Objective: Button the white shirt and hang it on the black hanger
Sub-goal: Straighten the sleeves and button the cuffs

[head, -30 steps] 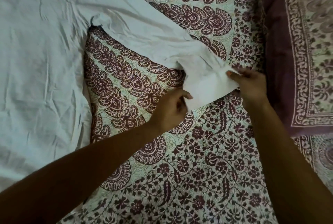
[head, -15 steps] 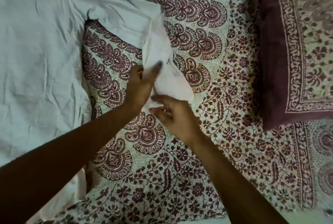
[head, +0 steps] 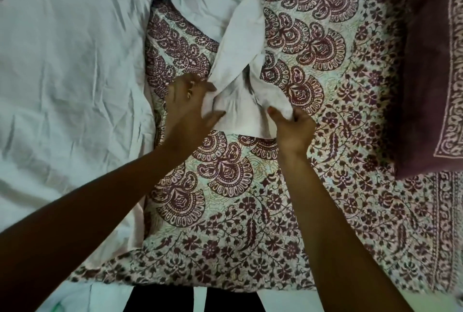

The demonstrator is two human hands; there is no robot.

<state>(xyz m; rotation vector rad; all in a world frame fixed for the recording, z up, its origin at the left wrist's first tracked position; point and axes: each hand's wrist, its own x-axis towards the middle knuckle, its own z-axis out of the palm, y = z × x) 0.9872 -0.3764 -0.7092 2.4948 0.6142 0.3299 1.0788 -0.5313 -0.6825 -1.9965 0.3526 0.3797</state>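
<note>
Head view: white shirt (head: 65,66) lay spread on the bed to the left of both hands, its sleeve (head: 246,33) twisted and trailing down to them. Left hand (head: 186,108) pinched one edge of the cuff (head: 240,116) between thumb and fingers; right hand (head: 293,130) gripped the opposite edge, fingers curled. Fabric appeared thin and creased: light, limp, judged to sag wherever unsupported. Best hold judged the doubled cuff hem. Printed maroon bedspread (head: 275,211) lay beneath the hands; pillow (head: 431,73) sat well right. Hanger was not in view.
</note>
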